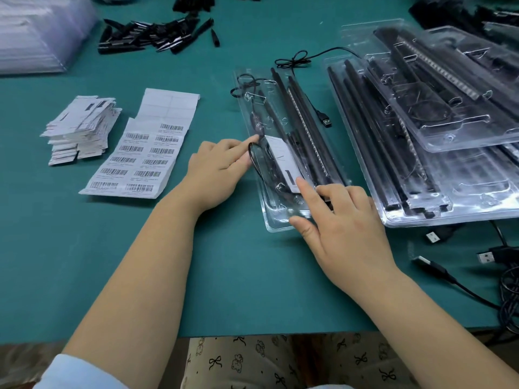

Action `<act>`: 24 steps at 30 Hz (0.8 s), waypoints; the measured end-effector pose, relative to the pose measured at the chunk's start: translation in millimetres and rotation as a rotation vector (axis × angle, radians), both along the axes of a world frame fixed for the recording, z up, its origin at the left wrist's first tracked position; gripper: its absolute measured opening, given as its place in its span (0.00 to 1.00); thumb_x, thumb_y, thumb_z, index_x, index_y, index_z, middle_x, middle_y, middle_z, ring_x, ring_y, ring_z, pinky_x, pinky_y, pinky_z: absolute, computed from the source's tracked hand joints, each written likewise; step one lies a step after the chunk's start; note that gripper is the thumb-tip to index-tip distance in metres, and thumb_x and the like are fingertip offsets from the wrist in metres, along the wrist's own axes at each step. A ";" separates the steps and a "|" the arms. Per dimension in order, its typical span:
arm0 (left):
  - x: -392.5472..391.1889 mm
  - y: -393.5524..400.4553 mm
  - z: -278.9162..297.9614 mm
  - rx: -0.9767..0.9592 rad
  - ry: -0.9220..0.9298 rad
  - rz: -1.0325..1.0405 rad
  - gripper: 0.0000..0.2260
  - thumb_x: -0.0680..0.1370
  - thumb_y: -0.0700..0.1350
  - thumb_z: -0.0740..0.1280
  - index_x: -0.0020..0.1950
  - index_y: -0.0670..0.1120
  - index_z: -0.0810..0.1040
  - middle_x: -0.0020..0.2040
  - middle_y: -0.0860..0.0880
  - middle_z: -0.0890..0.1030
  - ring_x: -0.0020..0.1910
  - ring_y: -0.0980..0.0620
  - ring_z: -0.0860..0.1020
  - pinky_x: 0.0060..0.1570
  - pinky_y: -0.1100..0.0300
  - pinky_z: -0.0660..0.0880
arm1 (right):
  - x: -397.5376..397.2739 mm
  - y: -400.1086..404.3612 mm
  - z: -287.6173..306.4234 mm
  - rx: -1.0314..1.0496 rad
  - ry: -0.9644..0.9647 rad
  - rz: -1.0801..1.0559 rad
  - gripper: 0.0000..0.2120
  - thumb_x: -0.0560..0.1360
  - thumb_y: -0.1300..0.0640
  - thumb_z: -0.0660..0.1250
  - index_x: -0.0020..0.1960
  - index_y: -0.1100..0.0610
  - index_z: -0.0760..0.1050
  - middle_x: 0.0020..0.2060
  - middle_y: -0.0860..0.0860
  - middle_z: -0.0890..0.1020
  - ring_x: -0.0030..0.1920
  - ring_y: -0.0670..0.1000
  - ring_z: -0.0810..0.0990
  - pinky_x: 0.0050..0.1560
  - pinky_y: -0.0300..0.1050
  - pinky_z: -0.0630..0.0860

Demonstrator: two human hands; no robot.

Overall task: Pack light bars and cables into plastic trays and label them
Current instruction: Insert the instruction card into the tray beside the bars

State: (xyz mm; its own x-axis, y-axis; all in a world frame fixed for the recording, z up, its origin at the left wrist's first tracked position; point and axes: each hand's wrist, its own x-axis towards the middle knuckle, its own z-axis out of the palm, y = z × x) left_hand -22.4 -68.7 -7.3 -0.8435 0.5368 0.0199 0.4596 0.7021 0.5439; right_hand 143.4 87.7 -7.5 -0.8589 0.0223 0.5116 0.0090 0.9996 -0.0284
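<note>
Both hands' fingers flat, pressing clear tray [276, 220]; barcode label sheet [140, 155] nearby, print unreadable.

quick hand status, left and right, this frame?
Left hand: open, straight fingers pressing the left edge of the clear tray.
Right hand: open, index finger pressing the white card in that tray.

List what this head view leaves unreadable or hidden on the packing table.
- Barcode label sheet: print too small to read.
- White card in the clear plastic tray: lower end hidden under the right hand.
- Stacked clear trays: cut off by the right edge.
</note>
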 end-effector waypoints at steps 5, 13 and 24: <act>0.7 -7.6 2.9 0.097 -0.147 -0.061 0.14 0.83 0.55 0.52 0.63 0.73 0.67 0.61 0.62 0.69 0.61 0.57 0.59 0.60 0.59 0.52 | 0.7 -1.4 0.3 0.042 -0.007 -0.021 0.25 0.76 0.45 0.54 0.63 0.60 0.76 0.45 0.57 0.80 0.42 0.60 0.77 0.45 0.48 0.74; -2.7 -9.8 5.2 -0.137 -0.021 -0.144 0.20 0.80 0.56 0.59 0.71 0.67 0.61 0.72 0.64 0.63 0.60 0.57 0.57 0.64 0.56 0.52 | -1.0 -1.4 -0.3 0.026 -0.020 -0.016 0.25 0.76 0.45 0.55 0.63 0.60 0.77 0.45 0.57 0.80 0.42 0.60 0.77 0.48 0.45 0.63; 13.4 0.3 6.4 0.130 0.028 0.218 0.11 0.70 0.60 0.73 0.35 0.56 0.76 0.35 0.57 0.78 0.45 0.50 0.77 0.55 0.47 0.72 | 1.0 -2.6 -0.7 0.050 -0.029 -0.032 0.25 0.76 0.44 0.55 0.63 0.59 0.77 0.45 0.57 0.80 0.43 0.59 0.77 0.46 0.46 0.68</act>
State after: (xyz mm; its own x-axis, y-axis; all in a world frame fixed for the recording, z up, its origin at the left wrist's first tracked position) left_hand -9.1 -68.4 -0.9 -0.9372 0.3337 0.1018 0.3211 0.7110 0.6256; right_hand 144.3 85.1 -8.2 -0.8725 0.0253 0.4880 0.0415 0.9989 0.0224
